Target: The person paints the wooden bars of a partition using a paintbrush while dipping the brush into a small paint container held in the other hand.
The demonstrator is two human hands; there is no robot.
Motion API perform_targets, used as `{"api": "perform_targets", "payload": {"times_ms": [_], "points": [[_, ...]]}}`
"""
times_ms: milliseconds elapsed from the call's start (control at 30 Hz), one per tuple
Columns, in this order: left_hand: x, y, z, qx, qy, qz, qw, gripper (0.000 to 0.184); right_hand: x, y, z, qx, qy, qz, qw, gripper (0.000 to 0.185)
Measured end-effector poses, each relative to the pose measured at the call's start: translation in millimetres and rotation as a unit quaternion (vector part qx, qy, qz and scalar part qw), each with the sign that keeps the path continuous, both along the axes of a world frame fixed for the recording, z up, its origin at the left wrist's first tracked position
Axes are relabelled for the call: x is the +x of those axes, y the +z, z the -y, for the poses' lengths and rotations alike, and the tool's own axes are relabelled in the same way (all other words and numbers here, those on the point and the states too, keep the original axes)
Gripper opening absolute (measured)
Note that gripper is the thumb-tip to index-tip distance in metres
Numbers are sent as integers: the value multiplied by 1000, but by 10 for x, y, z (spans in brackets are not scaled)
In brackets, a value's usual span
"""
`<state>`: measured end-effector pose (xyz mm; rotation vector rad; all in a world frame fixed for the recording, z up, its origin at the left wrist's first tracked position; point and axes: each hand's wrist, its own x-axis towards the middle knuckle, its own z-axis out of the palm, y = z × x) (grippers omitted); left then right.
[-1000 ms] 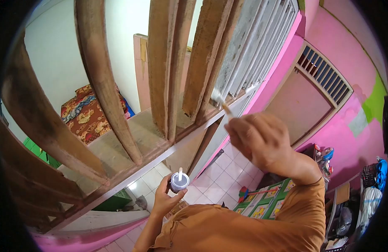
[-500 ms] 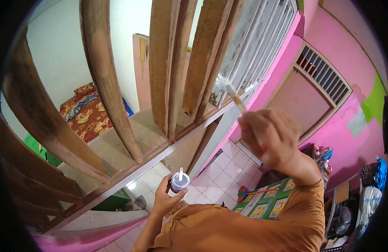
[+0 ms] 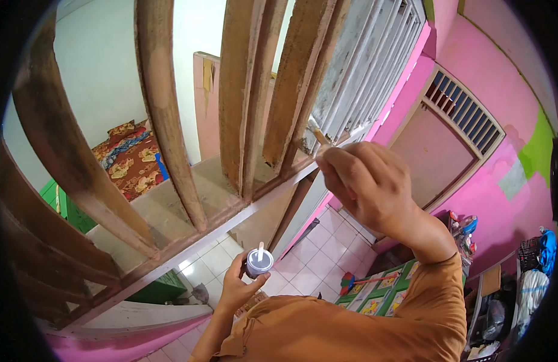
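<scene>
My left hand (image 3: pixel 238 291) is wrapped round a small paint can (image 3: pixel 259 263) with grey contents, held low in front of my chest. A pale flat stick (image 3: pixel 261 250) stands up out of it. Raised at the right, my right hand (image 3: pixel 370 184) is closed on a paintbrush (image 3: pixel 320 136). Its bristle end points away from me at the foot of the white-painted bars (image 3: pixel 357 72), beside the bare wooden slats (image 3: pixel 294 84). Whether the bristles touch the wood cannot be made out.
Brown wooden slats rise from a ledge (image 3: pixel 170 217) with a white-painted edge. Behind them lies a bed with a flowered cover (image 3: pixel 131 169). A door (image 3: pixel 433 151) in a pink wall, a green patterned cabinet (image 3: pixel 378 292) and a cluttered rack (image 3: pixel 496 301) are at the right.
My right hand has moved left and a little down with the paintbrush, bringing it to the base of the bars. The left hand and paint can are nearly unmoved. The view has shifted slightly.
</scene>
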<state>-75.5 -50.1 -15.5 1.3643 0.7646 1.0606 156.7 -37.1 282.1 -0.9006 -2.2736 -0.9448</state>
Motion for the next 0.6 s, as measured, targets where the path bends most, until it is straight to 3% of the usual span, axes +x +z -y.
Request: {"api": "perform_targets", "payload": {"times_ms": [267, 600], "points": [[-25, -9, -3, -13, -22, -10, 1000, 71, -36, -66, -104, 23, 1, -15, 1000, 20], [-18, 42, -3, -2, -6, 3, 1000, 66, -30, -124, -29, -19, 7, 15, 1000, 27]]}}
